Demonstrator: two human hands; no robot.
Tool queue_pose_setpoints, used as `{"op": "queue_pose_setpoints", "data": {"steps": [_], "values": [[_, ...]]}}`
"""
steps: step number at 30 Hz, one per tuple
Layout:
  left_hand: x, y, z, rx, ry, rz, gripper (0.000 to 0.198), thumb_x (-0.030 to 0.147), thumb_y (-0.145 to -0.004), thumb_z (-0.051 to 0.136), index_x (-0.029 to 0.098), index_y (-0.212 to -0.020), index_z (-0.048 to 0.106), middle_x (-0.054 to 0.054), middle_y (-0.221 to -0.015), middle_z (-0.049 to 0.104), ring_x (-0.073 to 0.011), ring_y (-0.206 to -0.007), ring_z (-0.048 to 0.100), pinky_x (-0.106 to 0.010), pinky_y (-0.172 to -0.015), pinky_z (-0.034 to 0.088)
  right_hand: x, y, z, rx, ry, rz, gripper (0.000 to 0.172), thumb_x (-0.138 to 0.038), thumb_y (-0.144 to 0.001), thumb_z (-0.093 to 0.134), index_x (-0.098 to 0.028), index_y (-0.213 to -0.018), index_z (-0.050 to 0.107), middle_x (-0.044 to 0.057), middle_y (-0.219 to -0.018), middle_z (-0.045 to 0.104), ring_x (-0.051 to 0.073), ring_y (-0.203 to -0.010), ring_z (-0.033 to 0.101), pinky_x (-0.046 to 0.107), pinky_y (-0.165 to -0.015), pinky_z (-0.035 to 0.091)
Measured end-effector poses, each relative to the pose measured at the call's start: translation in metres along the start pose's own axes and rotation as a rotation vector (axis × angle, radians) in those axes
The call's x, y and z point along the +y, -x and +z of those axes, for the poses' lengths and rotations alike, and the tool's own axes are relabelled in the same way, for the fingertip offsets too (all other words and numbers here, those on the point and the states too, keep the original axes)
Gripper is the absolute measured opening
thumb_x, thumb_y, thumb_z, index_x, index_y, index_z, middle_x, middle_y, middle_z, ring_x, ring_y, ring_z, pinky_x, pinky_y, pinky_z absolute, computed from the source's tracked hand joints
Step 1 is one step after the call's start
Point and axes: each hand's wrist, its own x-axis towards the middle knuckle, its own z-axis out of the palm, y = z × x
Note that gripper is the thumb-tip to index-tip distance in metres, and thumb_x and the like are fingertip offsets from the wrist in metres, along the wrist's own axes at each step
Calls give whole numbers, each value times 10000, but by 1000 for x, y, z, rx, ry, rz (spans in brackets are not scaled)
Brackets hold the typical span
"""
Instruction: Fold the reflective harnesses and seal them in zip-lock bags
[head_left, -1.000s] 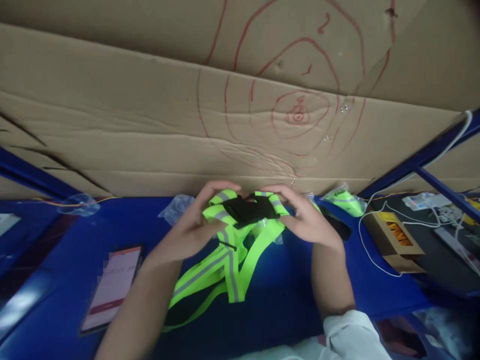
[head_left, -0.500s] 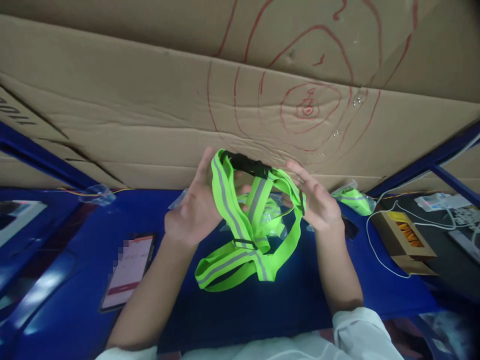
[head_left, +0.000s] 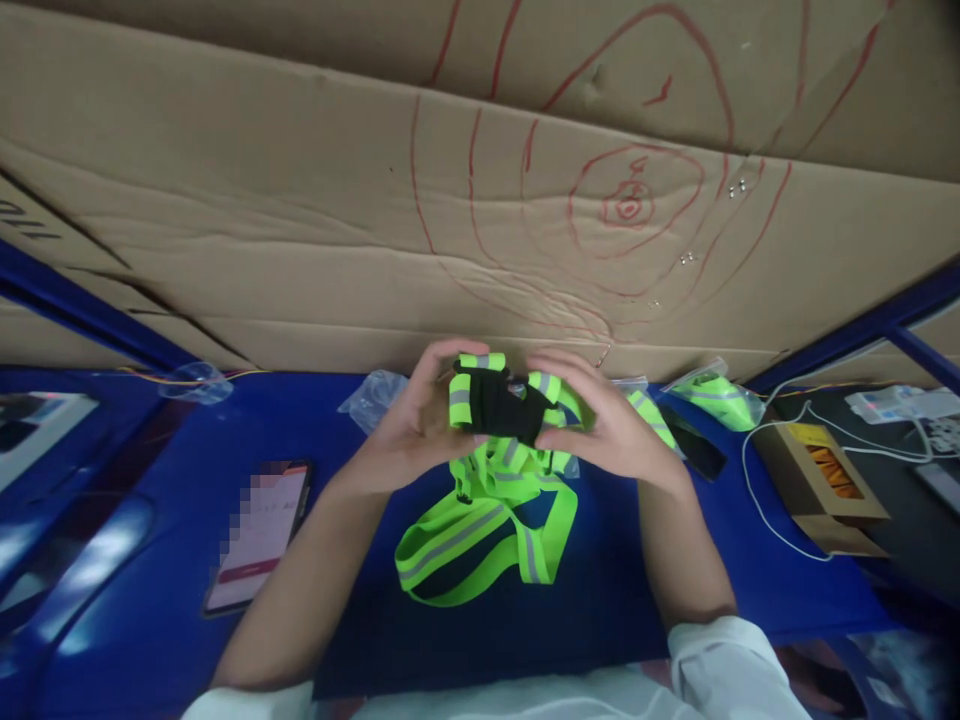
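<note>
A neon green strap harness point(head_left: 457, 545) with grey reflective stripes lies partly on the blue table, its upper part lifted between my hands. That upper part has a black section point(head_left: 499, 405) with green bands at both ends. From the left side, my left hand point(head_left: 416, 420) grips the bands, fingers on top and thumb below. On the other side my right hand point(head_left: 600, 415) pinches the right end between thumb and fingers. The harness's lower loops spread toward the table's front.
A tablet point(head_left: 259, 540) lies left on the blue table point(head_left: 600, 620). Plastic bags point(head_left: 375, 400), a bagged green strap point(head_left: 720, 400), a dark phone-like object point(head_left: 697, 445) and an open cardboard box point(head_left: 817, 480) sit around. Behind stands a cardboard wall point(head_left: 300, 220); white cables run at right.
My hands have lowered and closed on the black section and bands, which were held up in an open loop. The straps have sunk onto the table, and the view has shifted slightly.
</note>
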Motion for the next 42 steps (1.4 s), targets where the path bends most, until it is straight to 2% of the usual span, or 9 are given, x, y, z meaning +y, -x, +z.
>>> {"op": "queue_pose_setpoints", "data": {"steps": [4,9,13,16,19,22,24,29,42], "values": [[4,0,4,21,-187,119,775,292,-801,886,351,-1464,489,-62,-1284,623,-220,-1127,657,-326,-918,583,-5,-1,12,5,46,-62,622,-473,-925,776,-299,-1481,557,113,-1496,608,291,-1419,575,517,-1210,472],[0,1,7,78,-317,179,737,289,-878,820,346,-1500,428,-73,-1317,624,-216,-1065,700,-350,-898,610,-6,0,18,35,171,-34,885,-541,-842,837,-293,-1587,431,147,-1612,472,338,-1526,449,561,-1251,422],[-6,1,7,89,-707,263,784,284,-893,805,310,-1558,390,-134,-1480,509,-294,-1345,584,-447,-1106,548,-7,0,15,88,226,-23,465,-324,-957,737,-271,-1397,595,88,-1298,696,259,-1191,688,436,-1049,589],[-6,-2,8,15,-960,279,571,188,-947,719,269,-1470,506,-134,-1418,536,-276,-1369,561,-441,-1127,535,-8,0,15,90,232,-33,328,-233,-975,683,-264,-1297,633,60,-1170,716,217,-1035,713,371,-938,615],[-4,-5,8,-10,-934,324,464,61,-942,639,253,-1360,574,-101,-1330,596,-221,-1274,621,-388,-1078,562,-8,0,18,29,208,-75,418,-272,-964,721,-263,-1360,587,100,-1361,648,249,-1287,640,416,-1104,549],[1,-5,6,82,-901,387,410,25,-915,649,261,-1249,621,-80,-1310,606,-208,-1254,628,-374,-1063,561,-3,-1,18,-23,147,-5,706,-392,-922,790,-267,-1529,452,134,-1549,535,289,-1466,521,470,-1205,475],[5,-3,4,77,-891,409,353,66,-921,685,257,-1212,623,-85,-1311,596,-210,-1245,625,-374,-1046,564,2,-2,15,-58,51,46,766,-449,-894,813,-273,-1544,448,118,-1513,591,291,-1413,581,462,-1170,513],[11,-1,3,-56,-806,371,415,332,-902,795,250,-1260,602,-127,-1345,542,-271,-1270,584,-429,-1047,567,4,-3,10,-1,-26,56,640,-438,-870,836,-277,-1437,584,77,-1418,681,275,-1312,663,427,-1126,554],[-9,-3,4,-81,-1050,299,374,223,-911,691,229,-1270,592,-160,-1467,531,-319,-1321,608,-433,-1001,613,5,-4,19,-90,150,38,827,-117,-879,711,-353,-1610,406,46,-1556,577,286,-1420,576,470,-1189,506]]}}
